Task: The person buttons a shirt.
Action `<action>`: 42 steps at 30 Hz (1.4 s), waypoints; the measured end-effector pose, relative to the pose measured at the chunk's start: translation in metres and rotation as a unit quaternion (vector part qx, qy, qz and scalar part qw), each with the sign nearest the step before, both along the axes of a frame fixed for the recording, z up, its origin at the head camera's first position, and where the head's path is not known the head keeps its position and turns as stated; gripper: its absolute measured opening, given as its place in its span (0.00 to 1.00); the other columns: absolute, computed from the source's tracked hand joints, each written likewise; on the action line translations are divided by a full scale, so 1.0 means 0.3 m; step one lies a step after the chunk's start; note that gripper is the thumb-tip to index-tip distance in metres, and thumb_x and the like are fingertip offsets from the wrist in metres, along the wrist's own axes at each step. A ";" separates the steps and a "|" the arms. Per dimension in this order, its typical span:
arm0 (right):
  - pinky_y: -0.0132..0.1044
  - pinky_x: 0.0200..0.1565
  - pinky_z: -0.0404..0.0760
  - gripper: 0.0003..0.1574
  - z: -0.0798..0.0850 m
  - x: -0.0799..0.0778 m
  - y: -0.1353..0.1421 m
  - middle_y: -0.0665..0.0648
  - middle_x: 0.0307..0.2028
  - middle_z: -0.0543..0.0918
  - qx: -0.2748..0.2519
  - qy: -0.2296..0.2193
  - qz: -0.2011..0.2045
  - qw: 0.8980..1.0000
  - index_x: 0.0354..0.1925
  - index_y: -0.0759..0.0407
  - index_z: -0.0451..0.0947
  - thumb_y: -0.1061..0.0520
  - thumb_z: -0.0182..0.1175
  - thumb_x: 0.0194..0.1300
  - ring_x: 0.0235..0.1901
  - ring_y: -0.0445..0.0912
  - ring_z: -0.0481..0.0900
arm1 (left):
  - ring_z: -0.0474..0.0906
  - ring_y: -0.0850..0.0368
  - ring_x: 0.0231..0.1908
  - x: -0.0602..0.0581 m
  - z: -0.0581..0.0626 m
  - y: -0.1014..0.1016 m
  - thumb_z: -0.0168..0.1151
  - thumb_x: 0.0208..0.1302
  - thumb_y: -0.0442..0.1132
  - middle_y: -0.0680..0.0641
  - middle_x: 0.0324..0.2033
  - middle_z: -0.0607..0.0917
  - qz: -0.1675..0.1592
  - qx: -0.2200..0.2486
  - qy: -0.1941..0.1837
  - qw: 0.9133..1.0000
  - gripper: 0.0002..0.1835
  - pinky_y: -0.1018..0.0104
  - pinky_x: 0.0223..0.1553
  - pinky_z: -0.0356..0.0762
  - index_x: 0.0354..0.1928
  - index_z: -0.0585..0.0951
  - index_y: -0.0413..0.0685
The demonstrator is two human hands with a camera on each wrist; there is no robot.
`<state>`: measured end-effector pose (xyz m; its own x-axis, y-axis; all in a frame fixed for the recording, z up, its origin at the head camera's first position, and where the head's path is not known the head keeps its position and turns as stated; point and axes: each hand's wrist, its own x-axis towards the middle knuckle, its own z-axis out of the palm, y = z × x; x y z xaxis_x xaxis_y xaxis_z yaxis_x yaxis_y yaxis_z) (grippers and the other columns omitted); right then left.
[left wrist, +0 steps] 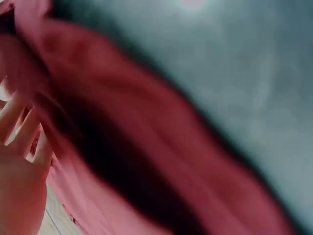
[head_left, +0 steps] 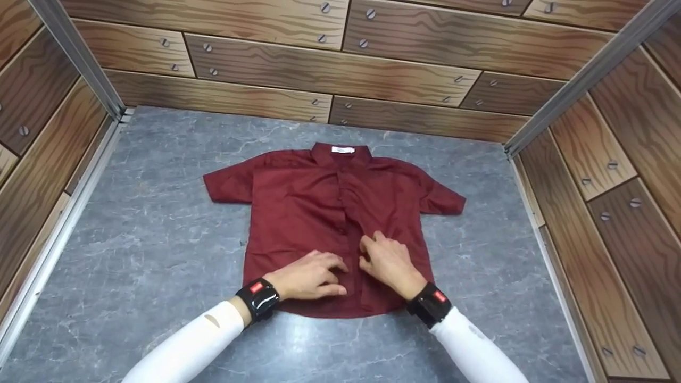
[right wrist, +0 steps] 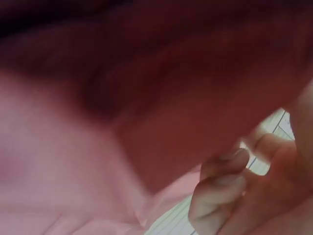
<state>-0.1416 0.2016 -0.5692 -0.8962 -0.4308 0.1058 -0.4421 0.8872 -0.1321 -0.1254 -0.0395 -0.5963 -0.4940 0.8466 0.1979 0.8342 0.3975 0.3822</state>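
Note:
A dark red short-sleeved button shirt (head_left: 298,207) lies front up, its collar at the far end and its hem toward me. Over its lower left front is my left hand (head_left: 308,275), thumb apart from the loosely bent fingers. My right hand (head_left: 391,263) is over the lower button placket, fingers bent and thumb apart from the index finger. In the left wrist view, the left hand (left wrist: 22,161) shows relaxed fingers beside blurred red cloth (left wrist: 161,122). Curled fingers of the right hand (right wrist: 220,196) appear below a cloth edge in the right wrist view; contact at the fingertips is unclear.
The shirt lies on a grey marbled surface (head_left: 159,223). Wood-patterned panels (head_left: 276,64) stand at the back and both sides, with metal rails (head_left: 69,213) along the edges. A black band is on each wrist, above white sleeves (head_left: 197,338).

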 end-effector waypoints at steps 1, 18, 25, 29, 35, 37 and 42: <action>0.51 0.20 0.77 0.14 -0.004 0.002 -0.003 0.57 0.28 0.75 0.005 0.014 -0.004 1.000 0.32 0.56 0.76 0.52 0.72 0.58 0.21 0.57 0.78 | 0.75 0.57 0.62 0.001 -0.001 0.001 0.52 0.78 0.59 0.52 0.56 0.84 0.003 -0.002 -0.006 1.000 0.25 0.57 0.60 0.71 0.38 0.92 0.52; 0.35 0.30 0.75 0.06 0.056 -0.011 -0.020 0.43 0.27 0.72 -0.164 -0.026 0.017 0.986 0.29 0.49 0.77 0.58 0.64 0.61 0.26 0.40 0.73 | 0.58 0.31 0.74 -0.089 0.064 -0.003 0.83 0.46 0.57 0.37 0.74 0.65 0.231 -0.097 -0.085 0.964 0.43 0.33 0.61 0.64 0.65 0.79 0.50; 0.37 0.33 0.79 0.04 0.036 -0.009 -0.045 0.44 0.31 0.83 -0.132 -0.100 0.090 0.982 0.37 0.49 0.84 0.52 0.63 0.70 0.29 0.39 0.79 | 0.64 0.34 0.70 -0.088 0.079 -0.012 0.81 0.48 0.60 0.38 0.71 0.70 0.218 -0.097 -0.062 0.969 0.41 0.35 0.57 0.70 0.64 0.81 0.52; 0.40 0.36 0.80 0.10 0.046 -0.033 -0.036 0.44 0.33 0.84 -0.098 -0.135 0.096 0.981 0.40 0.49 0.87 0.48 0.62 0.73 0.31 0.40 0.80 | 0.75 0.38 0.60 -0.108 0.084 -0.024 0.74 0.60 0.58 0.39 0.60 0.79 0.214 -0.054 -0.035 0.975 0.27 0.41 0.53 0.74 0.55 0.87 0.51; 0.55 0.45 0.80 0.12 0.052 -0.149 -0.027 0.58 0.44 0.83 -0.081 -0.035 0.012 0.996 0.48 0.56 0.84 0.52 0.64 0.71 0.45 0.57 0.81 | 0.73 0.40 0.62 -0.221 0.093 0.006 0.71 0.66 0.49 0.40 0.59 0.78 0.227 -0.011 0.024 0.974 0.20 0.44 0.57 0.73 0.55 0.85 0.47; 0.62 0.51 0.77 0.23 0.045 -0.195 -0.030 0.62 0.55 0.80 -0.059 -0.037 -0.018 0.997 0.59 0.56 0.80 0.47 0.64 0.72 0.56 0.62 0.77 | 0.65 0.38 0.70 -0.265 0.090 0.023 0.73 0.65 0.51 0.39 0.67 0.73 0.231 -0.020 0.013 0.973 0.27 0.40 0.63 0.67 0.62 0.81 0.48; 0.77 0.64 0.58 0.47 0.017 -0.260 -0.031 0.63 0.80 0.54 -0.001 -0.148 -0.067 0.987 0.80 0.45 0.59 0.33 0.60 0.72 0.78 0.69 0.48 | 0.43 0.33 0.79 -0.325 0.070 0.047 0.74 0.59 0.61 0.40 0.80 0.55 0.244 -0.090 -0.065 0.963 0.46 0.28 0.69 0.51 0.77 0.69 0.56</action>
